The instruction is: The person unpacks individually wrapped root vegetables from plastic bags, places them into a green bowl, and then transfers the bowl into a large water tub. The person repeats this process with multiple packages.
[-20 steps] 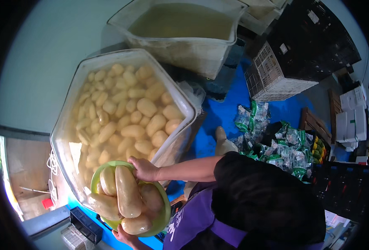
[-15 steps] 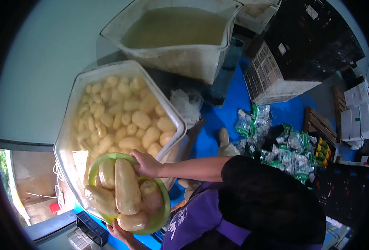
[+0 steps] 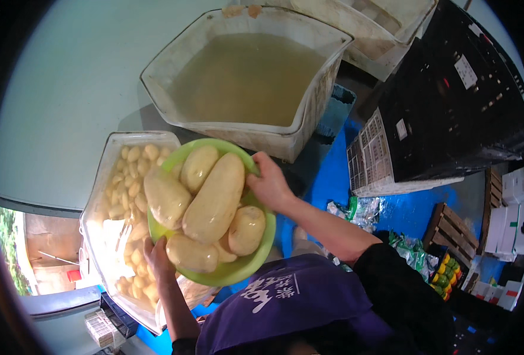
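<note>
Both my hands carry a light green bowl (image 3: 247, 267) heaped with several large, wet peeled potatoes (image 3: 214, 198). My left hand (image 3: 160, 259) grips its near left rim. On the opposite side, my right hand (image 3: 270, 181) has its fingers wrapped round the far right rim. The bowl is held tilted above the right part of a white tub (image 3: 143, 136) and hides much of that tub. Many smaller peeled potatoes (image 3: 133, 171) sit in cloudy water inside it.
Ahead stands another white tub (image 3: 262, 141) of murky water, on a dark pallet (image 3: 336, 112). Black and white crates (image 3: 463, 106) are stacked to the right. Green-and-clear plastic bags (image 3: 362, 211), a wooden pallet (image 3: 451, 228) and white boxes (image 3: 509, 222) stand or lie beyond my right arm.
My hands have moved the bowl up and to the right in view, away from the potato tub's near edge. The view has shifted too, showing more of the murky-water tub.
</note>
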The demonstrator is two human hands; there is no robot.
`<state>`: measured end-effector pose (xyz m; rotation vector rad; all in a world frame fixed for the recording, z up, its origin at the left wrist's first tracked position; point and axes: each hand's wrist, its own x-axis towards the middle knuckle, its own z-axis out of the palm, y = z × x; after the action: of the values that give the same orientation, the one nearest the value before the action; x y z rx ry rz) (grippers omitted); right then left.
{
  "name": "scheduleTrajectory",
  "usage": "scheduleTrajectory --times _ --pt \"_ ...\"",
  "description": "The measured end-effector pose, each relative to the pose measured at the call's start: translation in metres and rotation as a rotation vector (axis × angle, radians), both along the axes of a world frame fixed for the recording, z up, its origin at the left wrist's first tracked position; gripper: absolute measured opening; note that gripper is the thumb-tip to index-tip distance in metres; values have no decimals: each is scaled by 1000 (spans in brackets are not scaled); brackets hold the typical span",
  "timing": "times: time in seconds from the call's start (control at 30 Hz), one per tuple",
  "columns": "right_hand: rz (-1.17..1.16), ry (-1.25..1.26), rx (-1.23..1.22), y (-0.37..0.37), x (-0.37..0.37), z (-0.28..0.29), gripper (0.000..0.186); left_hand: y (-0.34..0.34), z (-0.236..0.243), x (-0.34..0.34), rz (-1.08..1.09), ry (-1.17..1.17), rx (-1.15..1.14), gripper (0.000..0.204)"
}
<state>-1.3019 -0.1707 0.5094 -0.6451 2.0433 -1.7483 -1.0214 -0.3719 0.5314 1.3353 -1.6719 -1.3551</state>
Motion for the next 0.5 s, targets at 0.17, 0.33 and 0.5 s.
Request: scheduleTrajectory --times 0.17,0.33,0.5 --pt "-95 33 2 17 -79 -22 35 -9 -15 -102 8 135 126 16" --pt "-135 119 73 15 -146 -12 33 -34 -7 -171 -94 186 172 7" --pt "-161 84 129 11 -220 -10 31 -63 -24 -259 -183 144 76 5"
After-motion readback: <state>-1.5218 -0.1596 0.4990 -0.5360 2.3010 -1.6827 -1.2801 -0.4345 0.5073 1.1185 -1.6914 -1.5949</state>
